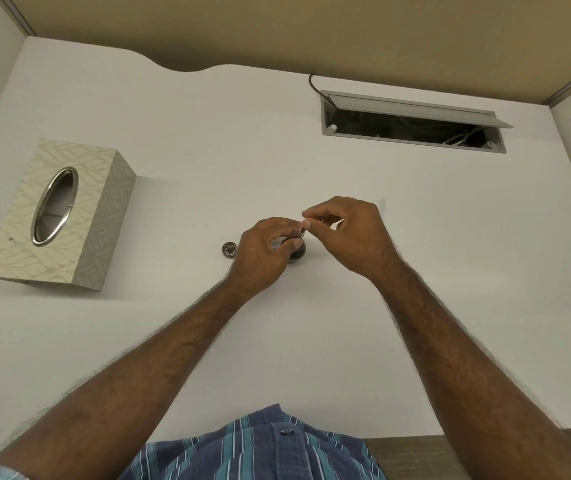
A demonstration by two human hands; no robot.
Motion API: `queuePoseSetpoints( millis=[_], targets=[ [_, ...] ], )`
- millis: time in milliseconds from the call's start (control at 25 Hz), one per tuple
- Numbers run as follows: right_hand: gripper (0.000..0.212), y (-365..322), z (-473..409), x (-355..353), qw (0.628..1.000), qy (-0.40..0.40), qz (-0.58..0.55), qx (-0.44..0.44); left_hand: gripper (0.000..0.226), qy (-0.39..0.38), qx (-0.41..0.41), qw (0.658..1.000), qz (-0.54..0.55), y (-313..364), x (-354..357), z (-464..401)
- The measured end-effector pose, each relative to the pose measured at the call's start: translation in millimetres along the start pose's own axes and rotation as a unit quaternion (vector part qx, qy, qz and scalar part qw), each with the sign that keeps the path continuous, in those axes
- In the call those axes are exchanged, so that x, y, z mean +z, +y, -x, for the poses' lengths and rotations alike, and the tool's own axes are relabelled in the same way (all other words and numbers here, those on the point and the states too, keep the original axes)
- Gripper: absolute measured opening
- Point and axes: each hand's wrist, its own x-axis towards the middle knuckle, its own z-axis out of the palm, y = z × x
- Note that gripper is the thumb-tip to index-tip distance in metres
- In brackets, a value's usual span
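White desk top fills the view, with a patterned tissue box toward its left side. To the right of the tissue box, about mid-desk, lies a loose bearing, and just beyond it, farther from the box, the left hand curls its fingers and thumb round a dark round part that sits on the desk. The right hand, farther again from the box, has thumb and forefinger drawn together in a pinch on a small metal piece, right at the left fingertips above the dark part; its other fingers are loosely curled. The piece is mostly hidden, so what it is cannot be told. The work looks like fitting this piece into or onto the dark part. To do it well, the left hand should pin the dark part flat so it cannot roll, while the right brings the piece down square, not tilted, and seats it with light pressure before letting go. The loose bearing is best left undisturbed. A grey cable hatch stands open far to the right of the box, at the desk's back.
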Motion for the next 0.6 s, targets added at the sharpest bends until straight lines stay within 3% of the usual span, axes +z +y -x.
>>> queuePoseSetpoints(
  millis=[600],
  targets=[
    [0.015, 0.4, -1.7, -1.3, 0.999, 0.026, -0.008, 0.033, 0.011, -0.006, -0.003, 1.000, -0.016, 1.8, 0.6, -1.6]
  ],
)
